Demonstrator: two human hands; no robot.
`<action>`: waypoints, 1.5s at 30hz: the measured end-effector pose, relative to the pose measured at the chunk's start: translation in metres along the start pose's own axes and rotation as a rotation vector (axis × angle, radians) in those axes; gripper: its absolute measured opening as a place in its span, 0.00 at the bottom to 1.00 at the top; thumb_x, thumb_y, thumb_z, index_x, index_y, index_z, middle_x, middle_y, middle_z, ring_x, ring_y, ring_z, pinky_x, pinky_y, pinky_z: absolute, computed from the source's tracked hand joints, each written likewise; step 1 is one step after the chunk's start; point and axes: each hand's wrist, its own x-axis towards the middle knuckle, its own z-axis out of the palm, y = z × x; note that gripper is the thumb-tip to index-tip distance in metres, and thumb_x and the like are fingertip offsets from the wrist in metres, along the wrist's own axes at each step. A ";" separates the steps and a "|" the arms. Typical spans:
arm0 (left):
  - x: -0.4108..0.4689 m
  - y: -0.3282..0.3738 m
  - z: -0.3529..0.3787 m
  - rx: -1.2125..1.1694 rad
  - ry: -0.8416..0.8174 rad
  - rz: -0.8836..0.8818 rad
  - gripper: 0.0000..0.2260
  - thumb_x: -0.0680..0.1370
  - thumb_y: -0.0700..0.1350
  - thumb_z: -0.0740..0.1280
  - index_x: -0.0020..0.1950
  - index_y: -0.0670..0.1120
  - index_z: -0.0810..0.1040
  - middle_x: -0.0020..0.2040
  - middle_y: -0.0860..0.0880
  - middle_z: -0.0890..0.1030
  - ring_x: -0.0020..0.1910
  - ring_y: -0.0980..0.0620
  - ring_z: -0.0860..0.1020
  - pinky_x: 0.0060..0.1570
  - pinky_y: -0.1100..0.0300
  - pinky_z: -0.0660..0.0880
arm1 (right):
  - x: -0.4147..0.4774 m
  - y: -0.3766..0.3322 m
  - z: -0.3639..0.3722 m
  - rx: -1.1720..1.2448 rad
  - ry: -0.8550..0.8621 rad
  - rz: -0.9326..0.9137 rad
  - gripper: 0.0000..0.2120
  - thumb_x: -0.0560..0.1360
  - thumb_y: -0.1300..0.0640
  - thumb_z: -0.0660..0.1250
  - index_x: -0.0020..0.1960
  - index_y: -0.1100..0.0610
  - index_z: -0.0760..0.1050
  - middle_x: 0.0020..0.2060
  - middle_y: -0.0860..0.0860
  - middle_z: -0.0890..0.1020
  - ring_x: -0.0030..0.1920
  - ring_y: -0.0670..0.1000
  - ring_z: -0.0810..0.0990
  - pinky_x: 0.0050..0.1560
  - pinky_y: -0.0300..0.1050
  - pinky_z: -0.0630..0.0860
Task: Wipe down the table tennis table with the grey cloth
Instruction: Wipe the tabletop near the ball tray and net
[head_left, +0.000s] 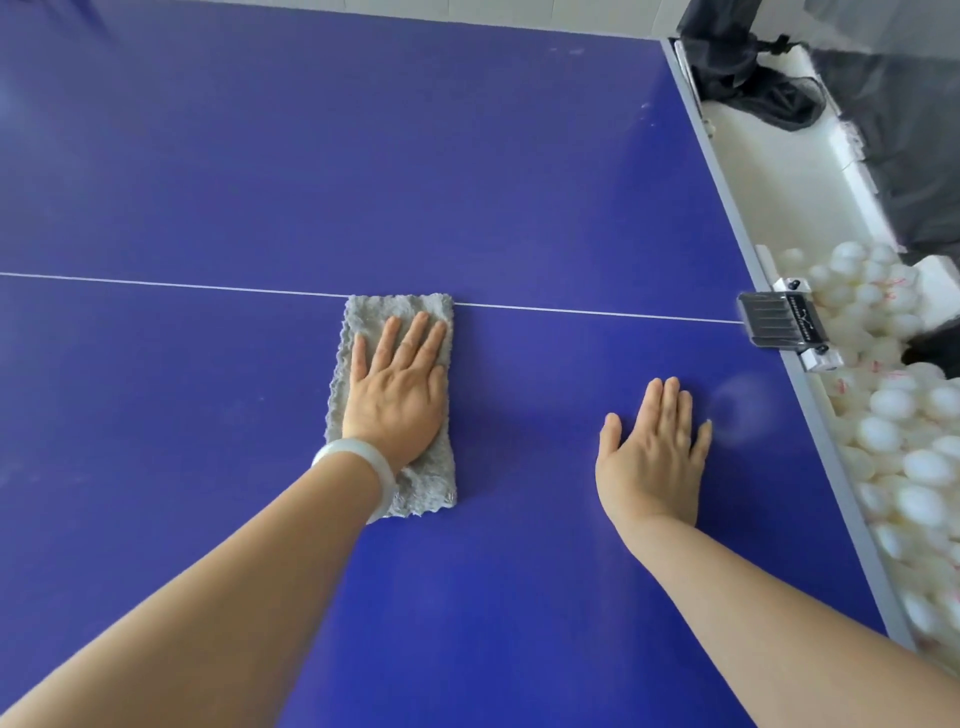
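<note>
The grey, nubbly microfibre cloth (427, 486), folded into a long rectangle, lies flat on the deep blue table tennis table (363, 156), its far end touching the thin white centre line (156, 283), well in from the grey right edge (748, 249). The left hand (397, 395), a pale translucent bangle (358, 467) at its wrist, presses palm-down on the cloth with straight, slightly spread fingers. The right hand (657, 457) rests flat on the bare top just beside it, fingers straight and close together, thumb out. The cloth looks light, soft and limp; it would probably bunch or unfold if dragged by a corner, so a flat palm over its middle seems the safest hold, and the smooth top should let it glide. Open blue surface runs wide to the left and beyond the line. Towards the right edge room tightens: a black ribbed net clamp (779, 325) grips that edge at the line, and a white trough of pale table tennis balls (909, 441) runs alongside.
</note>
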 end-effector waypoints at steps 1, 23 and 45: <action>-0.012 -0.004 -0.002 -0.012 0.018 -0.078 0.25 0.83 0.53 0.45 0.81 0.57 0.47 0.81 0.58 0.47 0.80 0.51 0.42 0.77 0.44 0.39 | -0.001 -0.002 0.000 0.004 -0.001 -0.001 0.33 0.82 0.43 0.43 0.81 0.58 0.44 0.81 0.54 0.47 0.81 0.53 0.45 0.79 0.56 0.43; -0.104 -0.063 -0.016 0.025 -0.027 -0.053 0.28 0.80 0.56 0.37 0.81 0.56 0.44 0.81 0.57 0.46 0.80 0.53 0.39 0.77 0.47 0.37 | -0.063 -0.048 -0.008 -0.033 -0.083 -0.378 0.30 0.84 0.50 0.51 0.80 0.63 0.48 0.80 0.58 0.51 0.80 0.57 0.49 0.79 0.56 0.46; -0.177 -0.097 -0.025 -0.012 0.011 -0.250 0.26 0.84 0.52 0.44 0.82 0.53 0.44 0.82 0.55 0.44 0.80 0.51 0.39 0.77 0.48 0.36 | -0.114 -0.088 0.005 0.024 -0.040 -0.390 0.30 0.83 0.49 0.48 0.81 0.60 0.48 0.81 0.55 0.51 0.80 0.53 0.48 0.79 0.55 0.43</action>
